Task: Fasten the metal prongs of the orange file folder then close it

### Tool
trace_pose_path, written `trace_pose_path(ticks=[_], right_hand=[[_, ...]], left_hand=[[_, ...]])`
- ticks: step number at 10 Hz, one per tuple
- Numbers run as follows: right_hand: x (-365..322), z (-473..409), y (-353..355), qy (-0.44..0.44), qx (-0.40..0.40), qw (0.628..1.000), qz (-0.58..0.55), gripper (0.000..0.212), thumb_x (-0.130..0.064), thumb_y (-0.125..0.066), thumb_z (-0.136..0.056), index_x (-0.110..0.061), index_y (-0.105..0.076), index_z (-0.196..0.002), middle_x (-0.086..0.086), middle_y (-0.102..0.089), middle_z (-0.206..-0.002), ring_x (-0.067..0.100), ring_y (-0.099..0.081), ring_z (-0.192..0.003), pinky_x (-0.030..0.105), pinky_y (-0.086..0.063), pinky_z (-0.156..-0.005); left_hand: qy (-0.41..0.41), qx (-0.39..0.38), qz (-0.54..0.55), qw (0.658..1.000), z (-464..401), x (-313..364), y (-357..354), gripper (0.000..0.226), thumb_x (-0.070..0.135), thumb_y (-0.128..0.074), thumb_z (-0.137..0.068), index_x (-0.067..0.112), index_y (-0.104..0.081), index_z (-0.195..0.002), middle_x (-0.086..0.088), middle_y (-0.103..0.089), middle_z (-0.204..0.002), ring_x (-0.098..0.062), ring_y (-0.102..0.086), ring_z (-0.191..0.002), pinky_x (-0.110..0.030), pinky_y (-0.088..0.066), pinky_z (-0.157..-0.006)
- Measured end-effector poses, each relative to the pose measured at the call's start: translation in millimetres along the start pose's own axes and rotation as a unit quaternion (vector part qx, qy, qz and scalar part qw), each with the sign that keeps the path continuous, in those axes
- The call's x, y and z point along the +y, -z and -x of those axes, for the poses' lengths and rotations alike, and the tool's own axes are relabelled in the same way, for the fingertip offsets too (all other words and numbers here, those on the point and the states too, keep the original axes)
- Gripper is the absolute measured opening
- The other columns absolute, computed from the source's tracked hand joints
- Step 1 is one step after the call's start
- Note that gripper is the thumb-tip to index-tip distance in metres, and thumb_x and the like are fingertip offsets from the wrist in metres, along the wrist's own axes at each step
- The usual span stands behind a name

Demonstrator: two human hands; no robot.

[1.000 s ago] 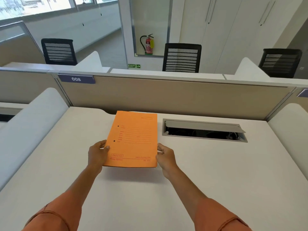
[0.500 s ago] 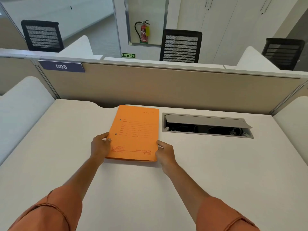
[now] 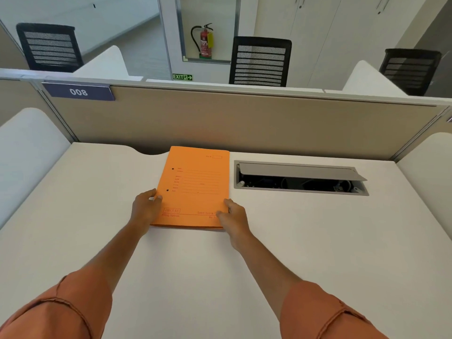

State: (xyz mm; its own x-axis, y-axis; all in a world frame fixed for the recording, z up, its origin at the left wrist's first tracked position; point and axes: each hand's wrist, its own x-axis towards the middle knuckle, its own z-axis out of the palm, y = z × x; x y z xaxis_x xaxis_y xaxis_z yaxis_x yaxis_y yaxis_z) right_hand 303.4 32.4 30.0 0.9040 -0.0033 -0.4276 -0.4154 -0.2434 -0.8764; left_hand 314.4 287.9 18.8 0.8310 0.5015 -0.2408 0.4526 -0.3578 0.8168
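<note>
Orange card is what we hold: the orange file folder [image 3: 194, 188] lies flat and shut on the white desk [image 3: 293, 241], near the far wall. Our left hand [image 3: 144, 211] pinches its left edge, thumb on top. Our right hand [image 3: 232, 218] pinches the near right corner the same way. The metal prongs are hidden, so we cannot tell if they are done up. With the cover down, we think the job is close to over, or not yet begun. An open cable box [image 3: 300, 178] sits just beside the folder's right edge. Toward us and to the left, the desk has lots of room.
</note>
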Motion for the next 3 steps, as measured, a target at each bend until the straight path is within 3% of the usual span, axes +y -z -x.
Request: trace_pose_path(ticks=[1,2,3], right_hand=[[4.1,5.0,1.0,0.021,0.006,0.999,0.049,0.049,-0.01,-0.053,-0.097,-0.014,-0.05,-0.146,-0.012,-0.058,-0.139,0.007,-0.061,-0.111,0.017,-0.051,-0.087],[9.5,15.3,5.5,0.032,0.009,0.993,0.112,0.063,-0.015,-0.054,-0.101,-0.013,-0.032,-0.159,-0.002,-0.022,-0.169,0.021,-0.028,-0.154,0.029,-0.032,-0.117],[33.1,27.6,18.5,0.073,0.032,0.981,0.179,0.064,-0.022,-0.052,-0.105,-0.011,-0.025,-0.161,0.0,-0.011,-0.172,0.017,-0.014,-0.158,0.032,-0.018,-0.126]], left_hand=[[0.013,-0.001,-0.014,1.0,6.5,-3.1,-0.5,0.048,0.028,-0.056,-0.104,0.009,-0.052,-0.148,-0.014,-0.055,-0.15,-0.036,-0.057,-0.13,-0.047,-0.047,-0.106],[-0.012,-0.002,-0.045,0.999,25.1,1.4,1.7,0.051,0.029,-0.056,-0.103,0.001,-0.049,-0.146,-0.021,-0.053,-0.15,-0.04,-0.054,-0.133,-0.052,-0.047,-0.109],[-0.069,0.034,-0.137,0.988,52.9,-11.7,-5.1,0.053,0.024,-0.057,-0.103,-0.009,-0.046,-0.142,-0.03,-0.05,-0.148,-0.045,-0.046,-0.138,-0.055,-0.038,-0.113]])
